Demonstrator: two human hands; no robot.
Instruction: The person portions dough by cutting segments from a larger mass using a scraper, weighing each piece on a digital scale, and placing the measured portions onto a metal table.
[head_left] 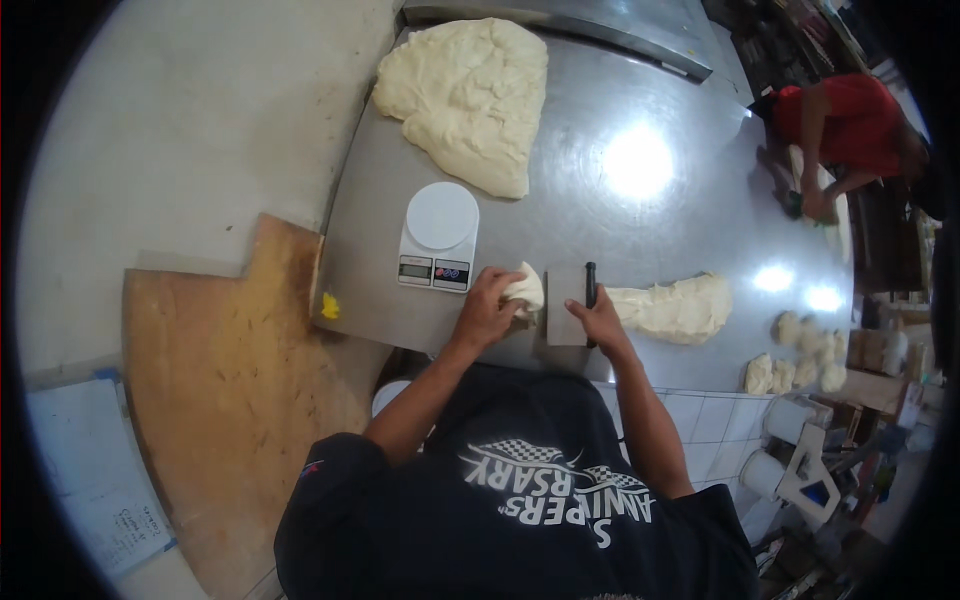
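My left hand (pixel 487 305) is closed around a small piece of dough (pixel 525 290), just right of the white kitchen scale (pixel 443 222). In my right hand (pixel 600 318) is a dough scraper (pixel 566 300) with a flat metal blade and a black handle, its blade side turned toward the left hand. A long strip of pale dough (pixel 680 308) lies on the steel table to the right, its narrow end beside my right hand. The scale's round platform carries nothing. Behind the scale spreads a large mass of dough (pixel 470 95).
Several small dough pieces (pixel 790 374) sit at the table's right front corner. Across the steel table (pixel 590 120), a person in a red shirt (pixel 850 130) works at the far right edge. A wooden board (pixel 220 370) lies left of the table, and a small yellow object (pixel 330 305) rests near the corner.
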